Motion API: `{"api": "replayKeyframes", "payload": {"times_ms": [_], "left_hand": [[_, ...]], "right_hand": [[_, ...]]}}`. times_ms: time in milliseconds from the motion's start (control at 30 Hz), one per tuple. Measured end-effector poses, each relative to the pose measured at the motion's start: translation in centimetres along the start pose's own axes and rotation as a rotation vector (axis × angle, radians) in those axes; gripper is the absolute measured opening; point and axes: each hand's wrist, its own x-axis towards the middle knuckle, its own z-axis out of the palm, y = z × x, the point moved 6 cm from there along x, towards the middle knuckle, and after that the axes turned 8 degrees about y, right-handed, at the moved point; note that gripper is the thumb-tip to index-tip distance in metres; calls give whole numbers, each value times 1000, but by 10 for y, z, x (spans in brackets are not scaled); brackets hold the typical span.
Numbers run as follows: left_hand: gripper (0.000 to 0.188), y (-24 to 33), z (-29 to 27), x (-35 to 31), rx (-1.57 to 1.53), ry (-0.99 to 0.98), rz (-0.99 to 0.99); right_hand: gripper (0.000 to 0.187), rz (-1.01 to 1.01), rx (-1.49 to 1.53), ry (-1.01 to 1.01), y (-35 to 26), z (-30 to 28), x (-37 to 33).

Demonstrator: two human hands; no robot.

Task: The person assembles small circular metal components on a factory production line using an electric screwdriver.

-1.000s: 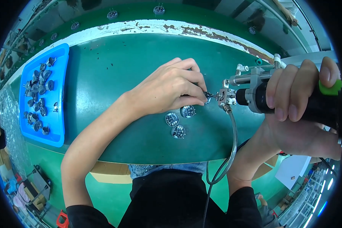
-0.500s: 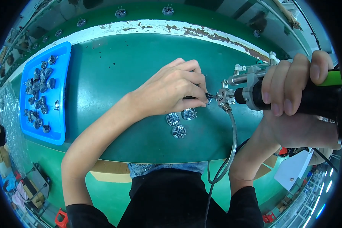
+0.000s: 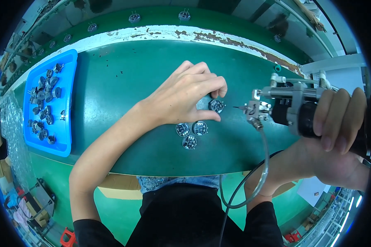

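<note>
My left hand [image 3: 183, 92] rests over the middle of the green table, thumb and index finger spread apart. Between those fingertips sits a small round circuit-board part [image 3: 217, 106], apparently not pinched. Just below the hand lie three like parts, one of them this round board [image 3: 189, 142], with components facing up. On the right, my right hand [image 3: 340, 119] is wrapped around a black and silver power screwdriver [image 3: 292, 111], which is tilted nearly sideways. Its thin tip points left toward the part, a short gap away. A clear hose [image 3: 266, 164] hangs from its metal head.
A blue tray [image 3: 72, 103] with several round motor-like parts stands at the left, beside bubble wrap [image 3: 16, 131]. Beyond the chipped white ledge [image 3: 160, 32], several round parts sit on a green strip [image 3: 218, 18]. Tiny dark bits and a green ring [image 3: 278, 68] lie on the table.
The screwdriver has drawn back to the right, away from the part. My left thumb and index finger have opened from around it, leaving it in view on the table.
</note>
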Motion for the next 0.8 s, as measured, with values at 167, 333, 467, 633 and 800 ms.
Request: {"api": "replayKeyframes", "payload": {"times_ms": [167, 333, 467, 633, 800], "left_hand": [[47, -4, 6, -3, -81, -25, -48], [54, -6, 6, -4, -146, -33, -73], [61, -8, 7, -4, -159, -62, -81], [61, -9, 7, -3, -161, -63, -78], [61, -9, 7, -5, -146, -54, -59]], "right_hand": [[54, -5, 23, -4, 15, 22, -1], [52, -3, 45, -12, 24, 22, 2], [50, -2, 61, -18, 28, 24, 3], [49, 0, 79, -26, 32, 25, 2], [47, 0, 103, -37, 28, 13, 2]]}}
